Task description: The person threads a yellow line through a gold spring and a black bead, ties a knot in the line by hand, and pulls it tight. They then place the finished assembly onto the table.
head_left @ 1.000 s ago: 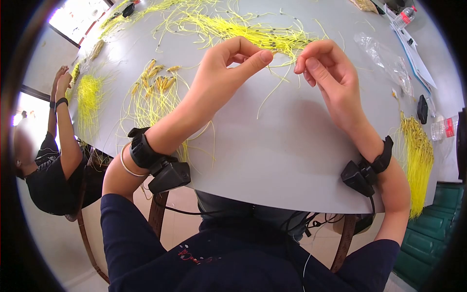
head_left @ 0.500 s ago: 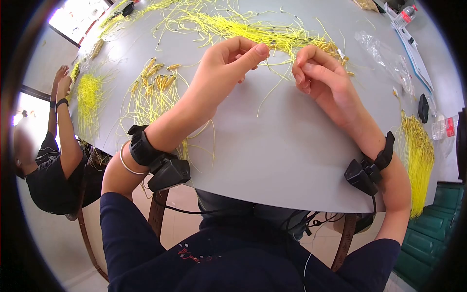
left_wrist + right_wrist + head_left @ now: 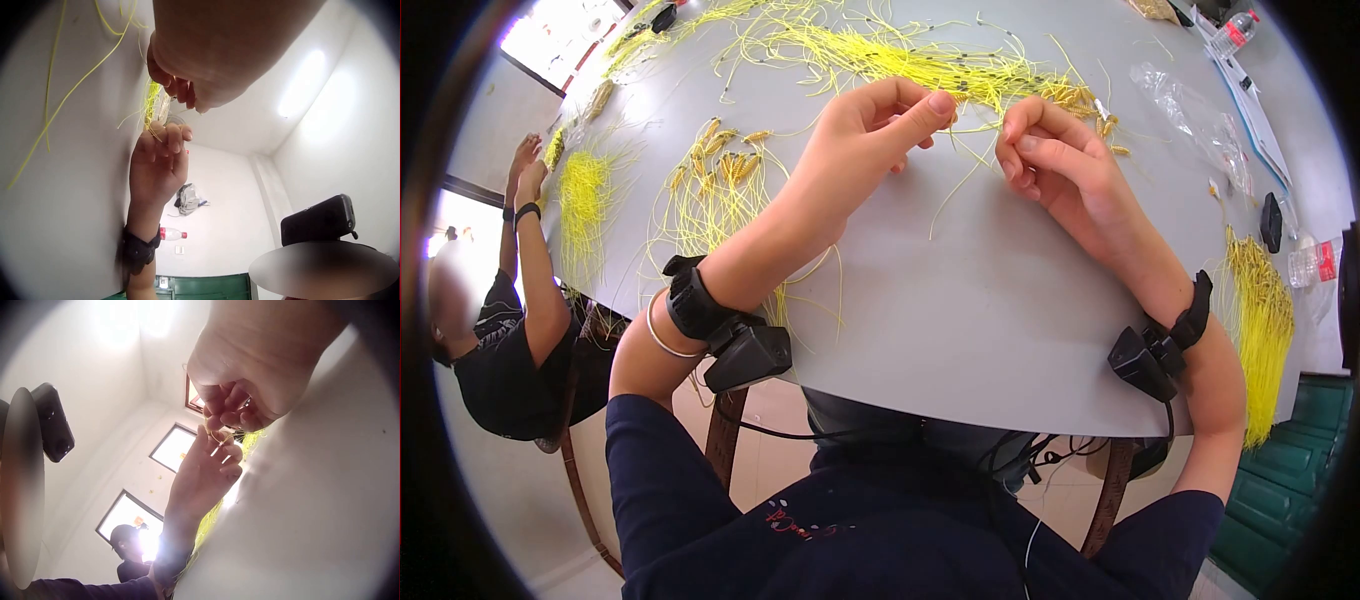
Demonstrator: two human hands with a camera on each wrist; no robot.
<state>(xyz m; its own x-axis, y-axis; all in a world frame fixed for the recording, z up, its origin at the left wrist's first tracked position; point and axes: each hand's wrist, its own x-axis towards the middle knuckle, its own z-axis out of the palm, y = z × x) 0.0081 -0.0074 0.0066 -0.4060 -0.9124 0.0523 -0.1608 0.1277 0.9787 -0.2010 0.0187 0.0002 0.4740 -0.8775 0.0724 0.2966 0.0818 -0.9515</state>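
My left hand (image 3: 855, 140) pinches a thin yellow cord (image 3: 207, 427) between thumb and forefinger; a small coiled stretch shows at its fingertips in the right wrist view. Just to the right, my right hand (image 3: 1065, 160) has its fingers bent in and its thumb against them, pinching the cord close to that coil. A short gap separates the two hands in the head view, with yellow strands crossing it. Behind both hands lies a long bundle of yellow cords (image 3: 920, 68) with dark bits along it. Curled fingers hide most of the held piece.
Cords with tan coiled ends (image 3: 725, 165) lie left on the grey table (image 3: 960, 320); another bundle (image 3: 1262, 330) hangs over the right edge. A clear plastic bag (image 3: 1190, 115), bottles (image 3: 1312, 263) and papers (image 3: 1250, 120) are at right. Another person (image 3: 510, 340) sits at left.
My right hand has turned and dropped slightly toward me, uncovering the tan ends of the bundle behind it. The left hand has shifted only a little.
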